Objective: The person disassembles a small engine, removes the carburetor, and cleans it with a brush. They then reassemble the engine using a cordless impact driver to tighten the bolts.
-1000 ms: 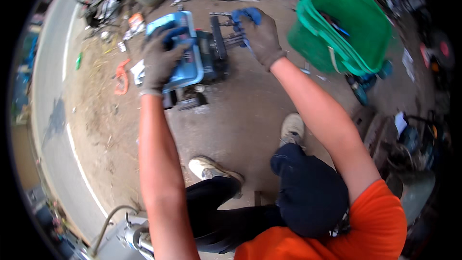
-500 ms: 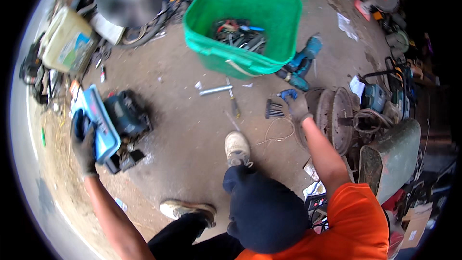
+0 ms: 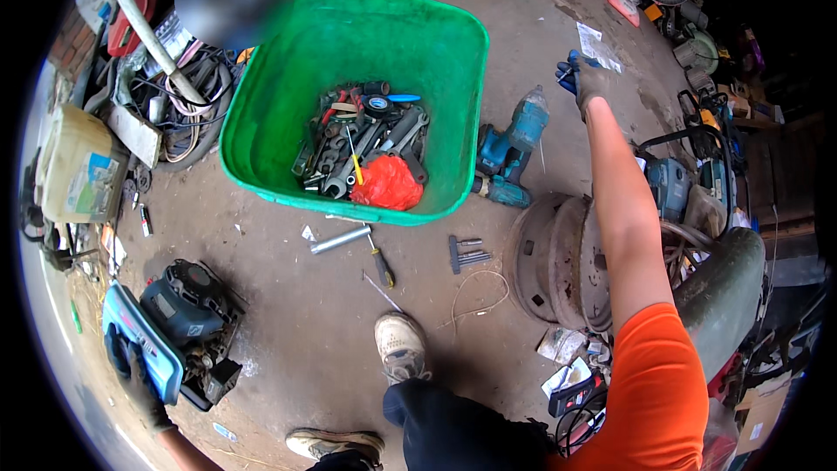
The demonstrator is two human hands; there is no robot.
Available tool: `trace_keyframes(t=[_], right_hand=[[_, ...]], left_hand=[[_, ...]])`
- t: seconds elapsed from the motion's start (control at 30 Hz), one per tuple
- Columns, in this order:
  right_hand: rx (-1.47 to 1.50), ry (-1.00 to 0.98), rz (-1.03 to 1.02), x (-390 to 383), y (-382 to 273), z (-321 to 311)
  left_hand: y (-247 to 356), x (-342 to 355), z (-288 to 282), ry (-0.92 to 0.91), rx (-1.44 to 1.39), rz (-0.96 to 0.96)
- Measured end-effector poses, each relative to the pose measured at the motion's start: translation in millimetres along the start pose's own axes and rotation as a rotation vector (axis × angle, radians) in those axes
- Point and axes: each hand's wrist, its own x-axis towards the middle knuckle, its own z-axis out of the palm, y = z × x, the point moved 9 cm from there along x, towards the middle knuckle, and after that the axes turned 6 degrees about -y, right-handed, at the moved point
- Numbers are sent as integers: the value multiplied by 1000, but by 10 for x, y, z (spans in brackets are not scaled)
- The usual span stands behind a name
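The left hand (image 3: pixel 138 377), in a grey and dark blue work glove, is on a long light blue plastic tray (image 3: pixel 157 340) with round corners, down at the lower left. Its fingers lie bent against the tray's left side, but I cannot tell if they pinch it or just press on it. The right hand (image 3: pixel 586 80), in the same kind of glove, is far out to the upper right, past a blue-green power drill (image 3: pixel 523 126) with a dark body. Its fingers are curled in; there may be a small shiny bit in them, but it is too tiny for me to tell. I think the step in hand is keeping the tray steady on one side while the other arm reaches out. A good next move would need a calm left hand, so the tray does not slip or knock anything. The tray stands tilted, right by a dark grey-green engine (image 3: pixel 185 303) with a round black top. It looks thin and smooth, with a pale edge and small marks on its face. A big green plastic bucket (image 3: pixel 392 44) full of metal tools (image 3: pixel 336 161) sits between the two hands, farther up the brown floor (image 3: pixel 288 323).
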Motion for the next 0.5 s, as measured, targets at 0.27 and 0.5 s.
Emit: trace_keyframes(t=[0.27, 0.5], right_hand=[[-81, -252, 162, 76, 399, 468], [-116, -340, 235, 116, 455, 509]], left_hand=[[152, -45, -93, 44, 104, -15], [116, -31, -125, 55, 170, -8]])
